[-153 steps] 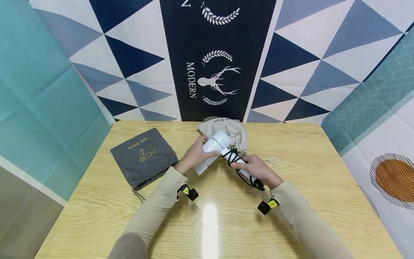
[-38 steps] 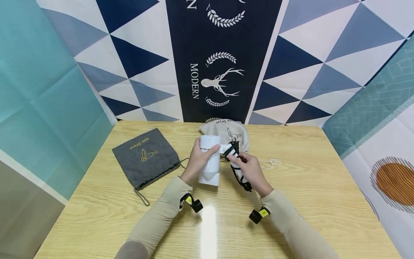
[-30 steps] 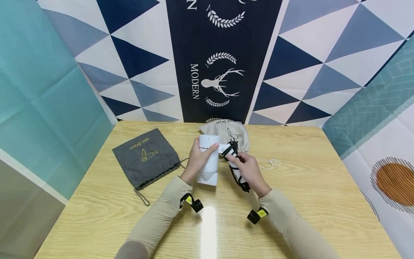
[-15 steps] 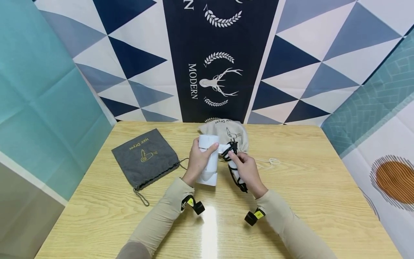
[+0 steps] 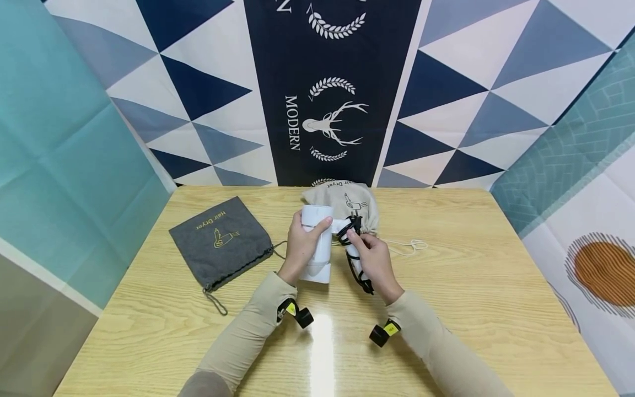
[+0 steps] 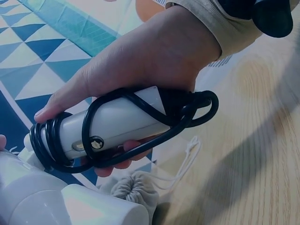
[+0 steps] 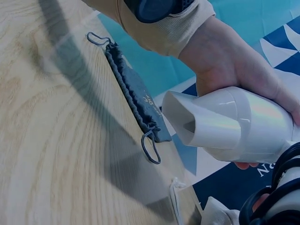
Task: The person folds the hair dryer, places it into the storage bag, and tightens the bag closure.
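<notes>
A white hair dryer is held up in front of me over the table. My left hand grips its barrel, thumb across the front. The handle hangs down at the right, a black cord looped round it, and my right hand holds this handle. In the left wrist view the right hand wraps the handle, fingertips showing beneath. The right wrist view has the left hand round the barrel, with the flat nozzle facing the camera. The plug stands at the handle's top.
A dark grey drawstring bag printed "Hair Dryer" lies flat at the left of the wooden table. Behind the dryer rests a beige drawstring bag, its white string trailing right. Patterned cloth hangs behind the table.
The barrel has turned from a tilt to nearly upright. The handle has swung from slanting right to pointing more downward. My right hand has moved left with it; both hands keep their hold.
</notes>
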